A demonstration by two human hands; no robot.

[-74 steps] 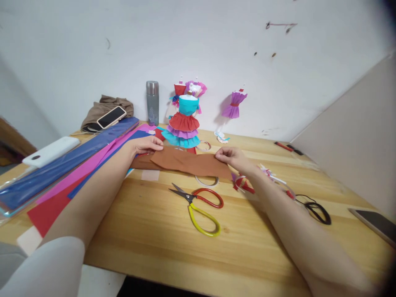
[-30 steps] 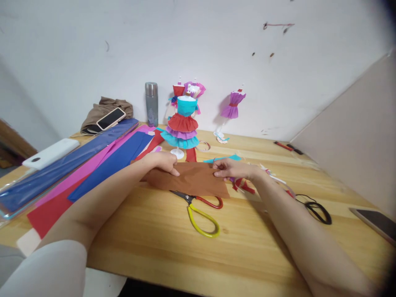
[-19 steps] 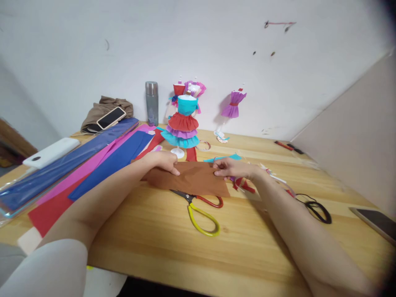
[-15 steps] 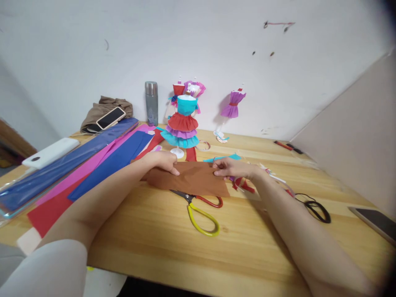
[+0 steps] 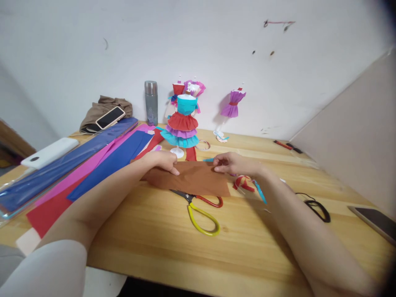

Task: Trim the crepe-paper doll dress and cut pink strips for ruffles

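A sheet of brown crepe paper [image 5: 194, 178] lies flat on the table between my hands. My left hand [image 5: 165, 161] presses on its upper left part with curled fingers, thumb on the paper. At its upper right edge, my right hand [image 5: 230, 163] has bent fingers and thumb closed on the sheet. Scissors [image 5: 204, 218] with one yellow and one red handle lie just below, their blade tips partly under the paper. Behind the sheet stands a small dress form [image 5: 185, 119] dressed in turquoise, red and purple ruffles. Red scraps [image 5: 243, 183] and a blue strip [image 5: 260, 192] lie by my right wrist.
Blue, pink and red paper sheets [image 5: 114, 161] spread at the left beside a white device [image 5: 51, 152]. A grey flask [image 5: 151, 103], a phone [image 5: 110, 118] on brown cloth and more dress forms [image 5: 233, 105] stand near the wall. A black cord [image 5: 318, 210] and another phone [image 5: 375, 222] lie right.
My right hand has shifted slightly and its fingers have loosened a little. Blue scraps beside it have moved nearer, to below the right wrist. My left hand and the brown crepe paper have stayed still.
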